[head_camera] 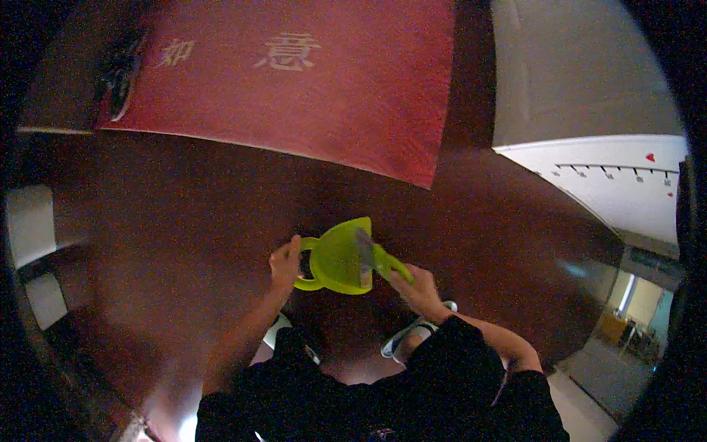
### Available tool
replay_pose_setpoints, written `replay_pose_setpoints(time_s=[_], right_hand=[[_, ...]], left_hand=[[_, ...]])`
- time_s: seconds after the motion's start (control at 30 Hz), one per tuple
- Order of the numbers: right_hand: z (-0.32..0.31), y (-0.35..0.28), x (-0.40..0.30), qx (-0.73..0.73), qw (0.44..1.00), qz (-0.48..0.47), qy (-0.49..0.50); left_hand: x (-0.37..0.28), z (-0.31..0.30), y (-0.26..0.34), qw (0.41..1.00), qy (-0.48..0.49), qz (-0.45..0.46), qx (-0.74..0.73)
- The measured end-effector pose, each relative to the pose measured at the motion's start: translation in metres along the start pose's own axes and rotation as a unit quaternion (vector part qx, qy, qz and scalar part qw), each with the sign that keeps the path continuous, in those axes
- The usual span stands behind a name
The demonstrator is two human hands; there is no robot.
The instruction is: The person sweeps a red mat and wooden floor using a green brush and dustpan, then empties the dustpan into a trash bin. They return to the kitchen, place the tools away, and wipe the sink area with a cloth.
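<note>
A lime-green plastic dustpan [338, 257] is held above the dark reddish-brown floor in front of me. My left hand [285, 262] grips its looped handle at the left. In my right hand [417, 287] is the green handle of a small hand brush [389, 264]. The brush's greyish bristles, somewhat blurred, lie at the dustpan's wide right edge; whether they touch it, I cannot tell.
A red mat [331, 110] with pale characters spreads ahead, with dark shoes [122, 88] at its left end. White wall panels with hooks [602, 171] stand at the right. Pale objects [32, 224] are at the far left. My shoes [406, 340] are below the dustpan.
</note>
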State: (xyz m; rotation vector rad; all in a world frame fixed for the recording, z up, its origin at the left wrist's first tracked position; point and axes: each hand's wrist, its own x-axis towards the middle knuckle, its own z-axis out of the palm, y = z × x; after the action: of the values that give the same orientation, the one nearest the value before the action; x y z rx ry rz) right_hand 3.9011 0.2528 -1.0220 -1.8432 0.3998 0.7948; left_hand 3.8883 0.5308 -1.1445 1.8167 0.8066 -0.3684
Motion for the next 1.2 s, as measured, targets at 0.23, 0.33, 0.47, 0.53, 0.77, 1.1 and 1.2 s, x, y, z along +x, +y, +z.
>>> replay_pose_setpoints(time_s=[0.23, 0.33, 0.47, 0.53, 0.77, 1.1, 1.2], right_hand=[[-0.069, 0.001, 0.03, -0.154, 0.94, -0.192, 0.236], [-0.062, 0.014, 0.064, -0.176, 0.957, -0.092, 0.214], [-0.013, 0.039, 0.058, 0.212, 0.975, 0.024, 0.066], [0.005, 0.042, 0.04, -0.089, 0.993, -0.077, 0.005], [-0.03, -0.012, 0.02, -0.194, 0.968, -0.132, 0.091], [-0.099, -0.025, 0.069, -0.177, 0.939, -0.145, 0.257], [-0.118, 0.002, 0.077, -0.133, 0.941, -0.108, 0.292]], left_hand=[[0.001, 0.005, -0.014, 0.997, -0.035, 0.023, -0.06], [0.0, 0.002, -0.006, 0.998, -0.046, 0.0, -0.047], [-0.004, 0.002, 0.003, 0.995, -0.037, -0.032, -0.089], [-0.004, 0.003, 0.005, 0.994, -0.031, -0.029, -0.099], [-0.002, 0.001, 0.002, 0.987, -0.066, -0.061, -0.133], [0.0, -0.073, -0.021, 0.951, -0.018, -0.167, -0.261], [-0.011, -0.124, -0.048, 0.937, 0.062, -0.151, -0.307]])
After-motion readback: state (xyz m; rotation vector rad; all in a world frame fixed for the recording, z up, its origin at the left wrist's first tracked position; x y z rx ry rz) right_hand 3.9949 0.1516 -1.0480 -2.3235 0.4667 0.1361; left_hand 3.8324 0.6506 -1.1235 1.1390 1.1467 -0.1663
